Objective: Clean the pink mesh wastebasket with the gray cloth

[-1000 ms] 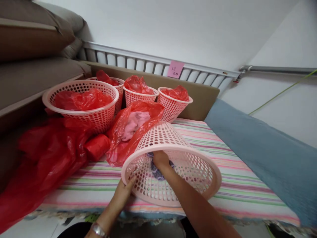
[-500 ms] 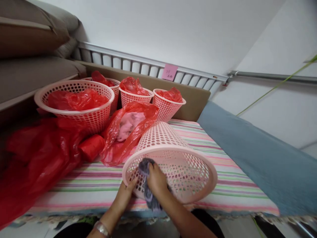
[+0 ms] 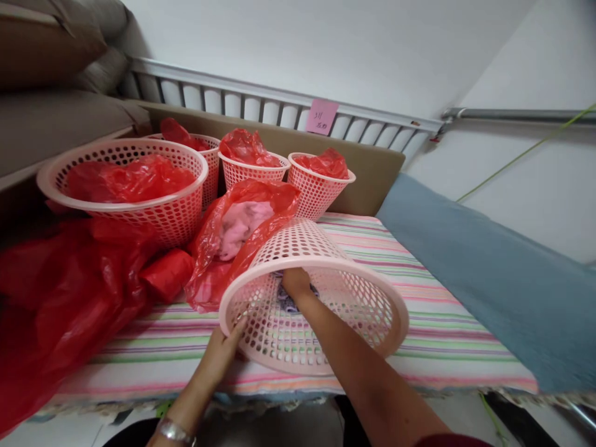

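A pink perforated plastic basket point(image 3: 298, 366) lies on its side, its mouth facing me. At the lower left of its rim my left hand point(image 3: 226, 341) is closed on the edge, thumb on the inner side and fingers hidden underneath. Deep inside the basket my right hand point(image 3: 297, 282) is closed on a dark grey-purple cloth point(image 3: 287, 301), pressed near the inner wall; part of the cloth is hidden behind the hand. Just left of the basket sits an open red plastic bag point(image 3: 274, 198) with a pink cloth point(image 3: 244, 226) in it.
Several upright pink baskets point(image 3: 186, 208) with red bags in them stand behind. Red plastic sheeting point(image 3: 69, 292) and a red roll point(image 3: 168, 274) lie to the left. Beneath is a striped cloth point(image 3: 442, 316); a pink note point(image 3: 321, 117) hangs on the radiator point(image 3: 233, 102).
My right hand has pushed the cloth from the basket's mouth deeper inside. My left hand still holds the rim, and the view has shifted slightly.
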Demonstrator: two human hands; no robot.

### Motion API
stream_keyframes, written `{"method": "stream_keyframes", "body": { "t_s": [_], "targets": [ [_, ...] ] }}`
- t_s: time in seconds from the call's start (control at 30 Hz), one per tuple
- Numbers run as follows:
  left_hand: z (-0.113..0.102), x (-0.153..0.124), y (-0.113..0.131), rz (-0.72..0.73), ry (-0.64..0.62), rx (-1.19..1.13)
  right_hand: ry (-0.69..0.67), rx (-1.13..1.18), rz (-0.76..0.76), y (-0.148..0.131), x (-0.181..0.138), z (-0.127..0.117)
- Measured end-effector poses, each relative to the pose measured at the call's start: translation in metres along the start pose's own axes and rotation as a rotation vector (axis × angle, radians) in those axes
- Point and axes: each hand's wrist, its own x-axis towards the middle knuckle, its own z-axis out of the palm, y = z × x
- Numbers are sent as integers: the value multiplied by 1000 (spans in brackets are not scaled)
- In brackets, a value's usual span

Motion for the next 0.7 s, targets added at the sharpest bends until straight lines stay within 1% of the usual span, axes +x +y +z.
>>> {"method": "stream_keyframes", "body": {
  "t_s": [0.07,0.13,0.23,0.3,0.37,0.4,0.43,0.5,0.53,0.6,0.7],
  "targets": [
    [-2,3,-4,14,47,-9,-7,-16,-2,-7,-14,-4],
    [-1,4,-8,-3,66,-45,-8,-30,-8,-19,-42,-7],
    [3,-1,-11,-88,47,-107,-6,-31,-61,-36,-108,-5],
    [6,-4,-10,-101,47,-116,-39,-9,-151,-42,-153,-2],
    [9,-8,-9,-74,48,-111,-64,0,-166,-43,-184,1],
    [10,-10,-9,-90,30,-115,-75,1,-159,-42,-191,2],
    [12,-12,-9,-127,-3,-122,-77,-3,-139,-39,-191,2],
    [16,-15,-10,-225,-76,-133,-51,-18,-74,-33,-174,0],
    [17,-15,-11,-254,-101,-128,-23,-24,-32,-30,-158,-1],
    [19,-16,-15,-261,-121,-107,29,-22,40,-25,-117,-2],
    [18,-14,-18,-271,-135,-90,61,5,74,-18,-54,-2]
  ]
}}
